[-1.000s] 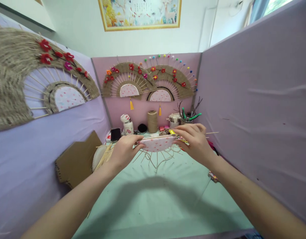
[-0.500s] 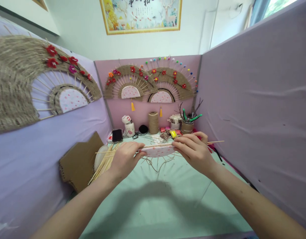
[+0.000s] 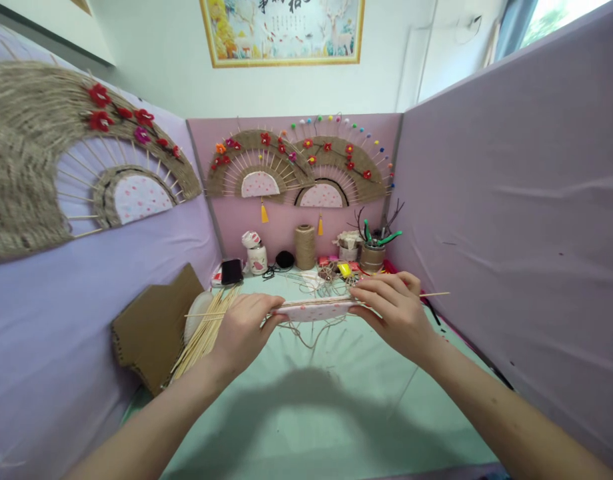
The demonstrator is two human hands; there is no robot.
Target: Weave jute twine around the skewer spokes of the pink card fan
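Observation:
A half-round fan base (image 3: 314, 311) covered in white cloth with pink spots is held level above the table, its straight edge toward me. My left hand (image 3: 246, 327) pinches its left end between thumb and fingers. At the right end my right hand (image 3: 394, 312) grips it the same way, fingers on top and thumb below. Thin bamboo sticks jut out beyond both hands, and more fan out from its far side. A loop of twine (image 3: 306, 340) hangs under it. Both palms hide the ends of the piece.
Bamboo sticks (image 3: 201, 333) and brown cardboard (image 3: 149, 327) lie at the left. Along the back stand a twine spool (image 3: 305, 247), a white jar (image 3: 257, 258) and a tin (image 3: 372, 257) holding green-handled pliers. Twine fans (image 3: 261, 143) hang on the back panel. A purple partition (image 3: 511, 200) borders the right.
Both hands and the fan base sit slightly lower in the picture. The view has shifted a little, and the same two-handed hold continues.

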